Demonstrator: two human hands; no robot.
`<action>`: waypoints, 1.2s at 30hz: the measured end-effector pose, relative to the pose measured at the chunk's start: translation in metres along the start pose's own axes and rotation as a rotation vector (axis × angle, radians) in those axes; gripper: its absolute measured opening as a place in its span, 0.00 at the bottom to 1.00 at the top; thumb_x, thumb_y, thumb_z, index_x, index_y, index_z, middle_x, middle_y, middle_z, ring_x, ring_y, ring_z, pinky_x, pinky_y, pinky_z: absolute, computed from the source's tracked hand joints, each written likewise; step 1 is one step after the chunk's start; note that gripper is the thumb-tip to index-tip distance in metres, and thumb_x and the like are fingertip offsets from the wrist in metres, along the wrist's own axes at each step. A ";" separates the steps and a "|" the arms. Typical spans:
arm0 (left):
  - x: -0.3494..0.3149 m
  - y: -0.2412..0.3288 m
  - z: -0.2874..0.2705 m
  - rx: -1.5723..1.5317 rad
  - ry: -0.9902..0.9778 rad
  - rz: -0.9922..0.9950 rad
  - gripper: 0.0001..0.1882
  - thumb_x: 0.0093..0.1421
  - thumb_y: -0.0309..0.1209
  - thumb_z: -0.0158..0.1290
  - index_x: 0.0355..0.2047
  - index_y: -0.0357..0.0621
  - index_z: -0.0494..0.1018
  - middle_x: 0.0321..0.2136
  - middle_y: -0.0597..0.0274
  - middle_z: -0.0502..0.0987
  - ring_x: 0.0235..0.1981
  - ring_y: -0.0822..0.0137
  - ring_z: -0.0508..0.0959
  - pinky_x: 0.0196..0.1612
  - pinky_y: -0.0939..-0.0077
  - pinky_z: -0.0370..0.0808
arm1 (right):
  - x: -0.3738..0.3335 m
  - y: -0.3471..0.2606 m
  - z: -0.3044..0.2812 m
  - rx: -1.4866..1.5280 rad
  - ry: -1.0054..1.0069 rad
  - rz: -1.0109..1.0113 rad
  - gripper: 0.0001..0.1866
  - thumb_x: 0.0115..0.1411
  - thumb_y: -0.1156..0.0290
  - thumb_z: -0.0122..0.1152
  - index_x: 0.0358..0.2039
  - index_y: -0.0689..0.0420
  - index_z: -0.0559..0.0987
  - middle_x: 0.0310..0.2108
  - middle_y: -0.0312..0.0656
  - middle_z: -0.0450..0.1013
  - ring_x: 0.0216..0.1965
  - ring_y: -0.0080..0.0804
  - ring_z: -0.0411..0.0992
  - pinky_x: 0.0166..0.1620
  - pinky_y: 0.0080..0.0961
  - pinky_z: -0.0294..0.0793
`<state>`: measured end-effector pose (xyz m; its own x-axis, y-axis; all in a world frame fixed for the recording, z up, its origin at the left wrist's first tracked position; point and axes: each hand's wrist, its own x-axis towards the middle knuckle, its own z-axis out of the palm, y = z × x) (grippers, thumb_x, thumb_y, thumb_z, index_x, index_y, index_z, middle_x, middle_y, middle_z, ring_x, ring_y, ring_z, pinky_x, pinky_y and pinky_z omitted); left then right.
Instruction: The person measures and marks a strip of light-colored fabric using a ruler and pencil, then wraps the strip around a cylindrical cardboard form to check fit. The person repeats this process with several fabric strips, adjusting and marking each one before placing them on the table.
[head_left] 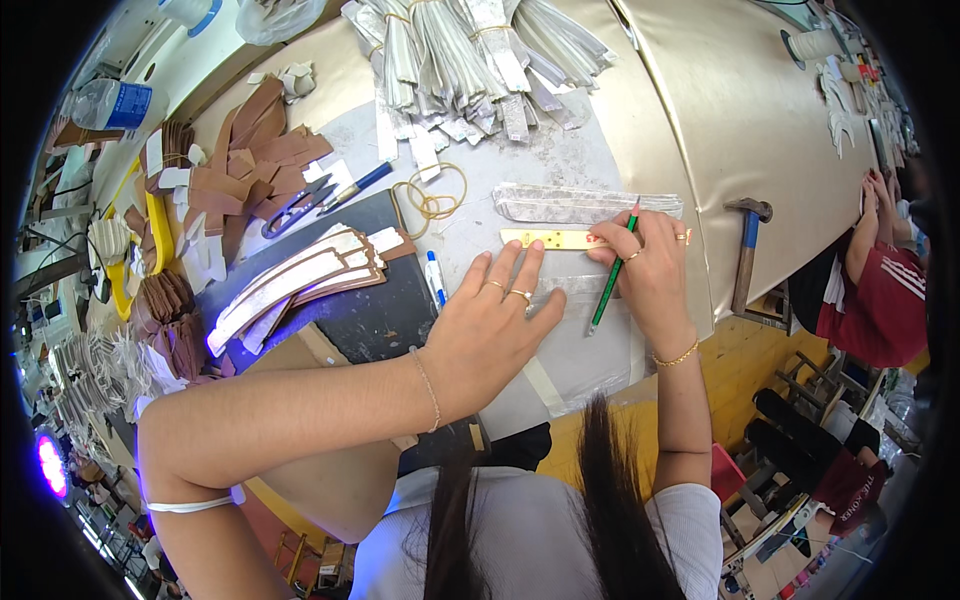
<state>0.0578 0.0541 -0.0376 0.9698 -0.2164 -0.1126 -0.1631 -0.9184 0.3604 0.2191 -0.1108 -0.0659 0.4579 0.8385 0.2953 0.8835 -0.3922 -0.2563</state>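
Green pencil (612, 268) pinched in right hand (650, 270); left hand (495, 325) flat.

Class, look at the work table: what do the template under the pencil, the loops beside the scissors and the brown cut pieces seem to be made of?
Template: probably thin metal or stiff plastic, pale yellow, glossy, with small punched holes.
Loops: likely rubber bands, thin, tan and limp in loose rings.
Brown pieces: seemingly leather or imitation leather, matte, flat, cleanly cut and stacked.

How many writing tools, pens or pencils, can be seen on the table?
3: a green pencil in the right hand, a blue-capped pen beside the left hand, and a blue pen by the scissors. Clutter may hide more.
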 end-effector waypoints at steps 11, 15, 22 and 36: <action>0.003 -0.002 0.001 0.000 0.010 0.023 0.32 0.50 0.35 0.61 0.56 0.46 0.67 0.60 0.33 0.60 0.60 0.42 0.62 0.61 0.53 0.61 | -0.002 0.000 -0.004 0.022 0.004 0.004 0.17 0.49 0.66 0.68 0.41 0.49 0.79 0.32 0.36 0.70 0.36 0.35 0.68 0.43 0.32 0.62; 0.006 -0.003 -0.002 -0.015 0.015 0.016 0.27 0.50 0.30 0.57 0.53 0.44 0.69 0.58 0.33 0.64 0.58 0.43 0.65 0.58 0.56 0.63 | -0.001 -0.013 -0.013 0.270 0.081 0.140 0.18 0.53 0.66 0.68 0.45 0.52 0.80 0.32 0.38 0.71 0.35 0.33 0.69 0.40 0.29 0.66; 0.008 -0.004 -0.005 -0.005 0.042 0.038 0.22 0.50 0.25 0.53 0.48 0.43 0.70 0.56 0.33 0.66 0.57 0.43 0.66 0.57 0.58 0.65 | 0.003 -0.036 0.007 0.709 0.069 0.413 0.06 0.61 0.73 0.61 0.30 0.63 0.80 0.22 0.37 0.72 0.23 0.22 0.66 0.29 0.19 0.64; 0.007 -0.006 -0.004 0.018 0.024 0.039 0.19 0.52 0.26 0.53 0.47 0.43 0.70 0.57 0.34 0.65 0.58 0.44 0.66 0.57 0.59 0.65 | 0.010 -0.038 0.015 0.481 0.077 0.212 0.07 0.59 0.74 0.63 0.26 0.63 0.77 0.23 0.42 0.73 0.22 0.31 0.70 0.27 0.24 0.68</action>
<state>0.0659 0.0592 -0.0371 0.9666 -0.2444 -0.0767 -0.2039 -0.9154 0.3470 0.1888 -0.0816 -0.0667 0.6433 0.7223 0.2537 0.6341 -0.3170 -0.7053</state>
